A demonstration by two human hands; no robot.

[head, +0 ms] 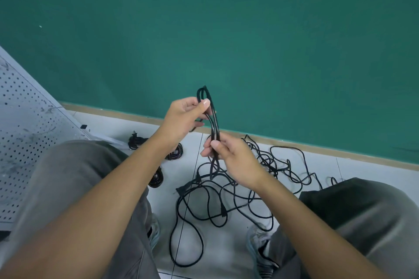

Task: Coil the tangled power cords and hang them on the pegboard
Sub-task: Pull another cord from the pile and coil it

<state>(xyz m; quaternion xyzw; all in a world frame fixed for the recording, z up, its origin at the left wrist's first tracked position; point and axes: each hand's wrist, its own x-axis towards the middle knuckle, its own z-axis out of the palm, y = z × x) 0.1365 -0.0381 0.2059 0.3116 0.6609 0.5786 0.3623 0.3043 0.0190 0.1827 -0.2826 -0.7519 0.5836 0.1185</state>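
While a tangle of loose cord (229, 190) lies on the floor (353, 165), the person's left hand (183, 118) and right hand (229, 154) pinch a half-folded cord (214, 124), midway through coiling; more slack apparently must be drawn up before hanging on the pegboard (25, 124).

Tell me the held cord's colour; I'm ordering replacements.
Black, clearest in the head view: the cord.

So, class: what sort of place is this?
Probably a workshop or storeroom corner: a perforated pegboard leans at the left, tangled black cords lie on the pale tiled floor below a green wall.
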